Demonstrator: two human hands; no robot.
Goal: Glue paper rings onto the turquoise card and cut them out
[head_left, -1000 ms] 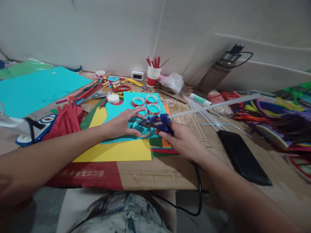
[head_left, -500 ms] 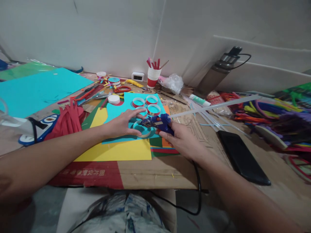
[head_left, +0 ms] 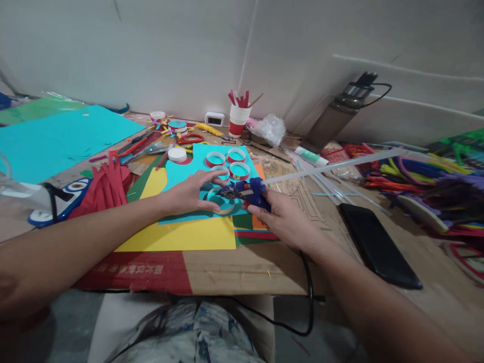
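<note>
My right hand (head_left: 280,214) is wrapped round a blue glue gun (head_left: 251,191) with a long clear glue stick (head_left: 333,166) sticking out of its back. The gun's nozzle points left, over a white paper ring (head_left: 223,210) on the cyan sheet (head_left: 181,176). Beside that ring is my left hand (head_left: 194,194), its thumb at the ring's near edge and its fingers spread apart from the thumb. Several red and white rings (head_left: 239,171) stand just beyond the hands on the same sheet. Yellow paper (head_left: 189,236) lies under its near side.
A black phone (head_left: 378,244) lies at the right, near bundles of pipe cleaners (head_left: 408,171). Behind stand a dark bottle (head_left: 336,113) and a red and white cup (head_left: 239,121). Red strips (head_left: 108,186) and scissors (head_left: 191,138) are left of centre. The gun's black cord (head_left: 310,287) hangs over the front edge.
</note>
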